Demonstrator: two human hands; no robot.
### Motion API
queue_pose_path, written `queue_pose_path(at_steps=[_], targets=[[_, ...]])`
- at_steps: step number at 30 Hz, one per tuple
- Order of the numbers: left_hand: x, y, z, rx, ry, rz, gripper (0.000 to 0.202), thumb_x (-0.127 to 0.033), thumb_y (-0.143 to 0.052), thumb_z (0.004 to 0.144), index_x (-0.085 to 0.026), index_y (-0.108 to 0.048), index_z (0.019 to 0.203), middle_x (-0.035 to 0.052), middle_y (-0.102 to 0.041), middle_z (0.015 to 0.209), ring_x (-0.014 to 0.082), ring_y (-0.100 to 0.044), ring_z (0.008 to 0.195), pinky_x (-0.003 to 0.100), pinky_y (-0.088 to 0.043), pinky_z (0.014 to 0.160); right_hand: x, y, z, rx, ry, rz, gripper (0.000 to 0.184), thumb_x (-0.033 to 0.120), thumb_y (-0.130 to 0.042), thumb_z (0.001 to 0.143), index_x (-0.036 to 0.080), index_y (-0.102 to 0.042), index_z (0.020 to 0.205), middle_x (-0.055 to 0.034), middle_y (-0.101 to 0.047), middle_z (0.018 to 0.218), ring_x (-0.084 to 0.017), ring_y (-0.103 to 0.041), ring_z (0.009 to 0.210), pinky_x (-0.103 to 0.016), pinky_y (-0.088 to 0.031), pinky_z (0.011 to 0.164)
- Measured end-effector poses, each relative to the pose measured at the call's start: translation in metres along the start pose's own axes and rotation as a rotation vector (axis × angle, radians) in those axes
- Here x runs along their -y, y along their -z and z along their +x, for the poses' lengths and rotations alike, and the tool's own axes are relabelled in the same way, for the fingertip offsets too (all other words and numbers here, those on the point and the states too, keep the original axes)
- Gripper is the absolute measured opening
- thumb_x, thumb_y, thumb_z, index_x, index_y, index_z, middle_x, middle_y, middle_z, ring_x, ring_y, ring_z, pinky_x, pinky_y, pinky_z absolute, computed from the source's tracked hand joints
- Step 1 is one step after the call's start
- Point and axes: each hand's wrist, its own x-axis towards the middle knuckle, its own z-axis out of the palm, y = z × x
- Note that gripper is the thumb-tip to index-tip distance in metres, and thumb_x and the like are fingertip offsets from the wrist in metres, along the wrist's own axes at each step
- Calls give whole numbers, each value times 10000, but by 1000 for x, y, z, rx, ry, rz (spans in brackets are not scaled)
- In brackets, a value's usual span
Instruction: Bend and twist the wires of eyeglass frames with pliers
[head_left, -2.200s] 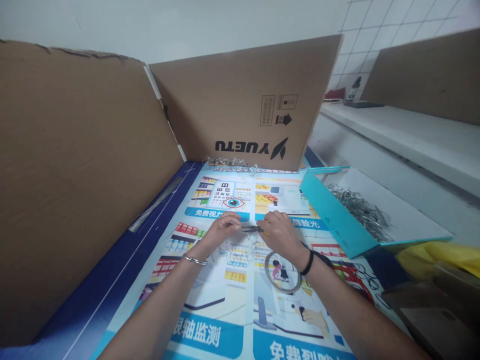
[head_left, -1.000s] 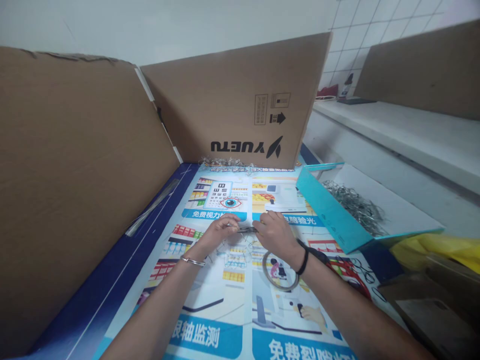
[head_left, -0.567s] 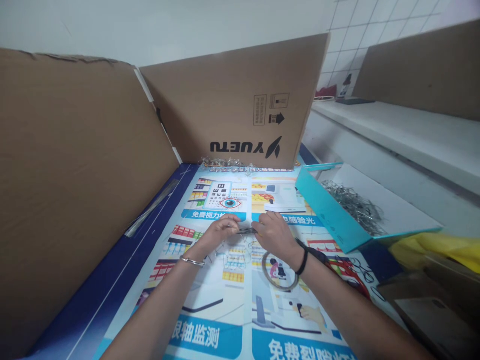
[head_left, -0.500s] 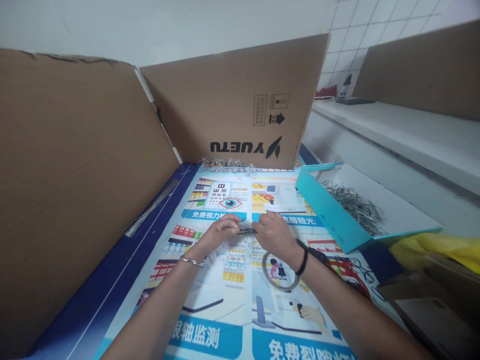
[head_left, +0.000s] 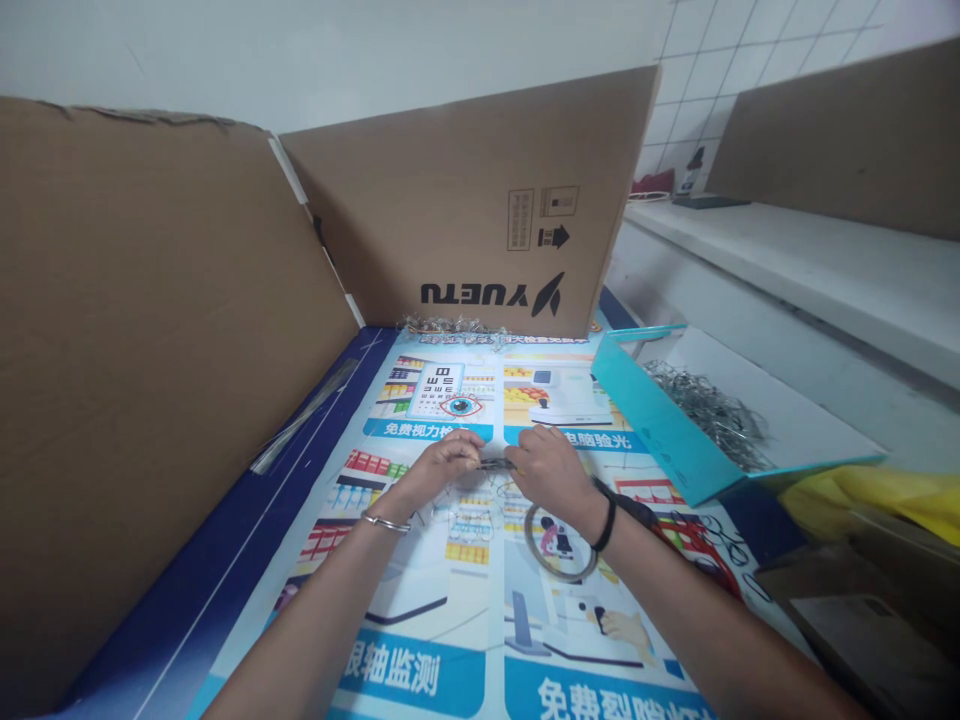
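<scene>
My left hand (head_left: 448, 463) is closed in a pinch on one end of a thin, dark metal piece (head_left: 495, 464), perhaps wire; its exact kind is too small to make out. Its other end sits in the closed fingers of my right hand (head_left: 551, 465), so the piece spans the gap between both hands, just over the printed sheet. Fine loose wires (head_left: 472, 515) lie below my left fingers. Under my right wrist is a round ring (head_left: 527, 545), like a roll of tape, partly hidden by the hand.
A teal box (head_left: 660, 430) holding tangled thin wires (head_left: 709, 415) stands at the right. Red-handled tools (head_left: 705, 560) lie beside my right forearm. Cardboard panels (head_left: 465, 210) wall the back and left. More wire pieces (head_left: 450, 325) lie along the back panel's foot. Yellow material (head_left: 877, 500) is far right.
Both hands keep nearly the same place and grip. Slightly more of the dark metal piece shows between the fingers.
</scene>
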Motion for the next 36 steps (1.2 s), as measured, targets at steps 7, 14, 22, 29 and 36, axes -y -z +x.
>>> queue_pose_path(at_steps=[7, 14, 22, 29, 36], targets=[[-6, -4, 0, 18, -11, 39, 182, -327, -644, 769, -168, -661, 683, 77, -562, 983, 221, -501, 1021, 356, -370, 937, 3, 0, 0, 56, -33, 3, 68, 218, -563, 758, 199, -626, 737, -41, -544, 735, -179, -440, 751, -315, -222, 655], [-1, 3, 1, -107, -85, 185, 114, -277, -601, 798, -182, -657, 766, 61, -521, 1002, 204, -484, 1022, 349, -349, 955, -3, -5, -1, -25, -42, -8, 84, 242, -577, 771, 197, -647, 781, -51, -548, 752, -189, -436, 793, -317, -243, 702], [-9, 14, 3, -209, -153, 501, 111, -264, -576, 818, -215, -638, 740, 24, -609, 775, 195, -526, 828, 342, -366, 845, -5, -9, -2, -83, -33, -6, 80, 227, -569, 777, 195, -641, 789, -52, -541, 765, -190, -419, 797, -320, -244, 718], [-9, 13, 0, -220, -130, 628, 103, -240, -519, 833, -213, -600, 777, 13, -639, 810, 194, -531, 831, 345, -331, 864, -6, -10, -2, -120, -45, -6, 93, 221, -553, 786, 198, -643, 784, -50, -536, 749, -188, -406, 783, -318, -238, 707], [-7, 12, -1, -120, -209, 729, 150, -197, -458, 868, -220, -599, 824, 24, -630, 826, 193, -532, 848, 347, -302, 875, -6, -8, -2, -103, -43, -15, 84, 213, -563, 771, 195, -642, 795, -54, -539, 762, -193, -405, 790, -322, -231, 704]])
